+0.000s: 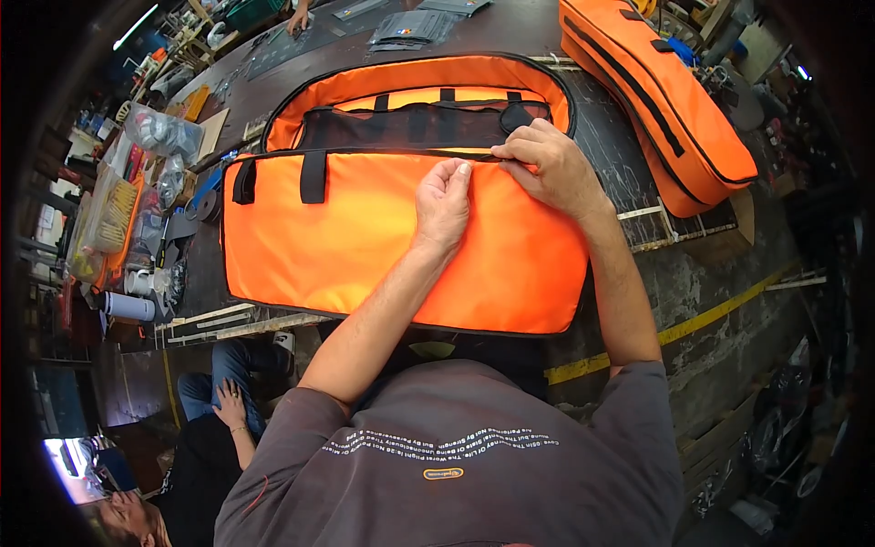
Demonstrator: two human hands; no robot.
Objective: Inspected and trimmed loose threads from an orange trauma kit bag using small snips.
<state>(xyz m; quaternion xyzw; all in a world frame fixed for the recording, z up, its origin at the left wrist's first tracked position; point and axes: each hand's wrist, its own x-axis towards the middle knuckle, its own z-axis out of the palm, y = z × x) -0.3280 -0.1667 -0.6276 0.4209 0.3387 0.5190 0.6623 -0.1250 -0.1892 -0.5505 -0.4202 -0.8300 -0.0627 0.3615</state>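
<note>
A bright orange bag (365, 237) with black edging stands on the dark table, its lid opened away from me. Inside shows a black mesh pocket (365, 128), and two black straps (313, 177) hang over the near panel at left. My right hand (551, 169) is closed, thumb and fingertips pinching the black zipper edge (474, 155) of that panel. Just left of it, my left hand (444, 202) is closed against the panel below the edge, thumb pressed to finger; whatever lies in that pinch is too small to make out.
A second orange bag (665, 100), closed, lies at the right table edge. Flat plastic packets (406, 29) lie at the back, near another person's hand (299, 18). Clear bins (111, 214) and a white cylinder (129, 306) crowd the left. Someone sits low at left (205, 447).
</note>
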